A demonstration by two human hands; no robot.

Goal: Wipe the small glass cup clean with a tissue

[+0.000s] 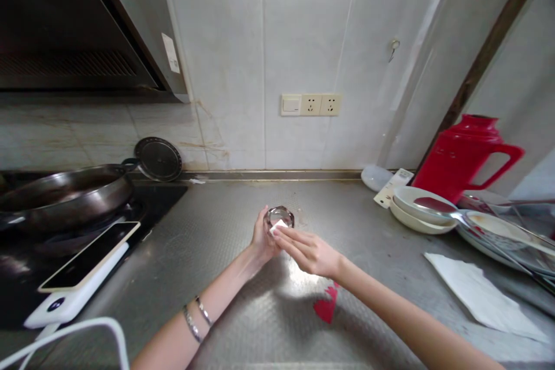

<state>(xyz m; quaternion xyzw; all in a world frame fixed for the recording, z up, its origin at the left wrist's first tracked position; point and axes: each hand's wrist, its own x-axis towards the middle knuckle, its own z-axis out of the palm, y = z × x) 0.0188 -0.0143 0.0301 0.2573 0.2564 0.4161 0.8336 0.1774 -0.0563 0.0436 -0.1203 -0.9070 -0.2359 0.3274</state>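
Note:
Near the middle of the steel counter, my left hand (pixel 263 238) is closed around the side of a small glass ashtray-like dish (pixel 286 214). The dish is dark-tinted with a faceted rim, and its opening faces up and toward me. My right hand (pixel 311 251) pinches a small folded white tissue (pixel 278 225) and presses it at the near rim of the dish. The fingers cover the lower part of the dish. Below my right wrist, a torn red patch (pixel 326 304) lies flat on the counter.
On the left, a steel pan (pixel 65 191) sits on the black stove, with a phone (pixel 93 255) and white power bank (pixel 78 295) in front. To the right are a red thermos (pixel 462 156), stacked bowls (pixel 420 222), plates and a white paper napkin (pixel 481 295). Wall sockets (pixel 321 104) are behind.

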